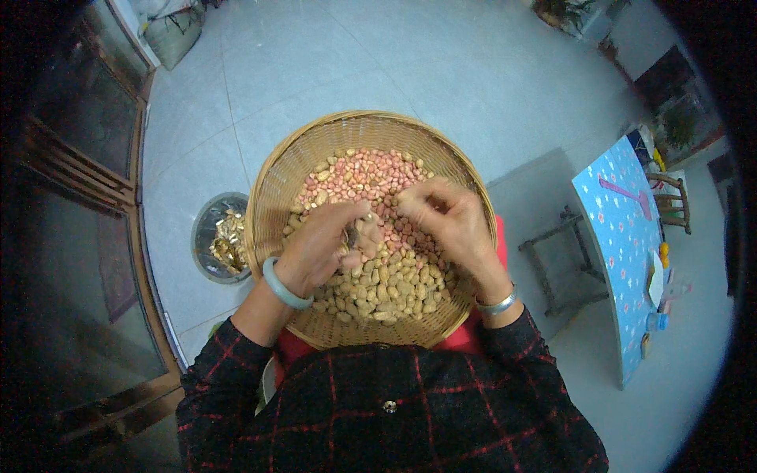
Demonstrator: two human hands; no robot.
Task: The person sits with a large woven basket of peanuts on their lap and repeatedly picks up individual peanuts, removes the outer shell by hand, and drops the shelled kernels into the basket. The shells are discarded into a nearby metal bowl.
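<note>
A round woven basket [369, 121] rests before me, on something red. Shelled pink peanut kernels [369, 171] lie in its far half, and unshelled peanuts [384, 290] fill the near part. My left hand [334, 239], with a pale green bangle at the wrist, is curled over the left side of the heap, its fingers around what look like peanut shells. Over the right side is my right hand [446, 219], wearing a silver bracelet, with thumb and fingertips pinched together. Blur and the fingers hide whether it holds a peanut. The two hands are apart.
A grey bin [201, 260] holding peanut shells [227, 242] stands on the floor left of the basket. Framed glass doors [139, 236] run along the left. At right stand a table with a blue flowered cover [615, 236], a wooden stool [547, 254] and a wooden chair [674, 204].
</note>
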